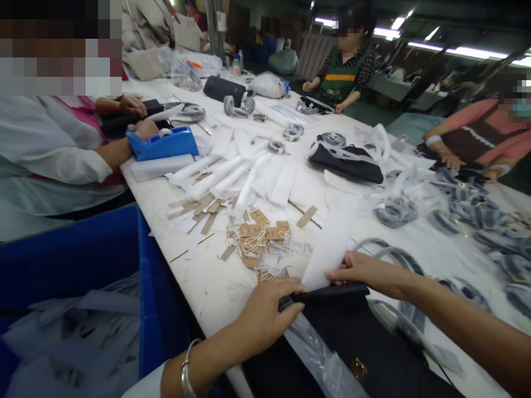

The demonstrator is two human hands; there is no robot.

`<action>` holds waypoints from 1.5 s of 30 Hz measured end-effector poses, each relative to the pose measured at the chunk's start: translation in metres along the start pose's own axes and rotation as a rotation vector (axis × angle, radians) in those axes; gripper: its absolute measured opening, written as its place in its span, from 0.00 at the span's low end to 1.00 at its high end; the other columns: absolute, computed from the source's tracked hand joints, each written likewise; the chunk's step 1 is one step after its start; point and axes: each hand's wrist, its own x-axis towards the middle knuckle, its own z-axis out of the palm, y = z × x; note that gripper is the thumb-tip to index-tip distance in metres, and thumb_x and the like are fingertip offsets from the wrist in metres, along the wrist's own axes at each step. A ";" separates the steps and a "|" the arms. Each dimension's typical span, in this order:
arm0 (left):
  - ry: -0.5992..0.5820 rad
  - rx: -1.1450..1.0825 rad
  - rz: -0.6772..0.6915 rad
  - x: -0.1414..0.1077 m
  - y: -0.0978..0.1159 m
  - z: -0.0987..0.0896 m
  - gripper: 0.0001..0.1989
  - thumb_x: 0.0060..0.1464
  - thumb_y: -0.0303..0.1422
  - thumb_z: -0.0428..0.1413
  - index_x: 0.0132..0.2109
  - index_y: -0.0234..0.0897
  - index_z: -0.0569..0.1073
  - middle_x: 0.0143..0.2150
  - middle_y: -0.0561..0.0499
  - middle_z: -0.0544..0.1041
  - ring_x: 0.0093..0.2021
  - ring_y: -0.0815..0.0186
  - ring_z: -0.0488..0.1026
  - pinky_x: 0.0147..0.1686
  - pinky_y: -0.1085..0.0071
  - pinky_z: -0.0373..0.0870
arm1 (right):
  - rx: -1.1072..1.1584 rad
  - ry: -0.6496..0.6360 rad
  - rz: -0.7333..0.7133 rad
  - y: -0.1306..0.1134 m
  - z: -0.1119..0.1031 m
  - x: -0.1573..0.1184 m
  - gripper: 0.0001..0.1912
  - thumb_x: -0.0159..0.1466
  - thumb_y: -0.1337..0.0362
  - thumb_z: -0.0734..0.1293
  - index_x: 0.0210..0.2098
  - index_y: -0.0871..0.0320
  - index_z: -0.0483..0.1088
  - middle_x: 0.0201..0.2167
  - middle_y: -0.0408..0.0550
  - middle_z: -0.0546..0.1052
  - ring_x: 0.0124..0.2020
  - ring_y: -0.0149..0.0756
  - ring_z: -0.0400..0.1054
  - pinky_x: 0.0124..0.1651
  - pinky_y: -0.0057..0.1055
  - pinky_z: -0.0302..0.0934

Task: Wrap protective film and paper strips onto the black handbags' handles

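A black bag [327,342] with a gold clasp [358,369] lies at the table's near edge, a plastic-wrapped strip [319,354] across it. My left hand [267,309], with a silver bangle at the wrist, pinches the left end of the bag's black upper edge. My right hand [352,270] has thumb and fingers closed on a white foam sheet [327,243], which stands up from behind that edge. Brown tags [261,232] with white strings lie just beyond my left hand.
A blue bin [143,287] holding white sheets stands at the left, below the table [186,276]. Wrapped straps [396,210] lie at the right. A blue tape dispenser [166,145] and several people are around the table.
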 end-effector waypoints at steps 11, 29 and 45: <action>0.014 0.011 0.065 -0.001 -0.002 -0.001 0.14 0.55 0.30 0.59 0.50 0.40 0.77 0.51 0.51 0.78 0.51 0.64 0.74 0.54 0.71 0.67 | -1.154 0.063 -0.654 -0.067 -0.014 -0.004 0.15 0.63 0.63 0.64 0.48 0.48 0.75 0.48 0.48 0.77 0.52 0.47 0.68 0.56 0.44 0.54; -0.454 -0.084 0.165 0.019 -0.030 -0.054 0.05 0.61 0.32 0.57 0.40 0.36 0.77 0.42 0.47 0.77 0.44 0.66 0.73 0.47 0.74 0.67 | -0.937 -0.650 -0.201 -0.088 0.022 0.057 0.09 0.55 0.63 0.68 0.33 0.60 0.78 0.23 0.39 0.74 0.26 0.30 0.62 0.28 0.24 0.51; -0.025 0.106 -0.202 -0.043 -0.020 -0.041 0.09 0.62 0.33 0.54 0.45 0.39 0.78 0.42 0.52 0.79 0.43 0.66 0.75 0.47 0.72 0.67 | -0.566 -0.575 -0.316 -0.061 0.068 0.048 0.14 0.62 0.57 0.64 0.26 0.59 0.71 0.20 0.38 0.62 0.24 0.28 0.56 0.26 0.23 0.49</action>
